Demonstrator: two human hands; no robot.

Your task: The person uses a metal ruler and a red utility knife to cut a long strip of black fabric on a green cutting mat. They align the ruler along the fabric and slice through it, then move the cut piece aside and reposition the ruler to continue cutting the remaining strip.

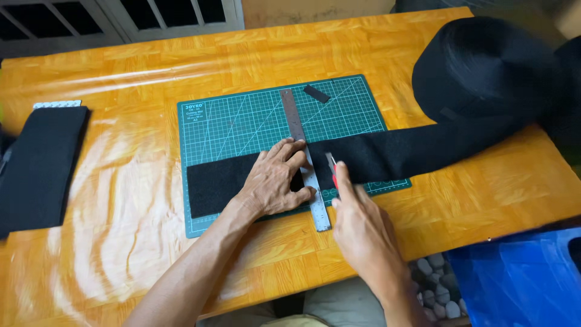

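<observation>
A wide black strip (387,154) runs from a big black roll (484,66) at the right across a green cutting mat (242,121). A steel ruler (293,118) lies across the strip. My left hand (272,181) presses flat on the ruler and the strip, fingers spread. My right hand (363,230) holds a small red-handled cutter (332,171) with its blade on the strip beside the ruler's right edge.
A small black offcut (316,93) lies on the mat's far edge. A stack of cut black pieces (39,166) sits at the table's left, with a small pale grey strip (57,104) behind it. A blue plastic bag (520,278) is below the table's right corner.
</observation>
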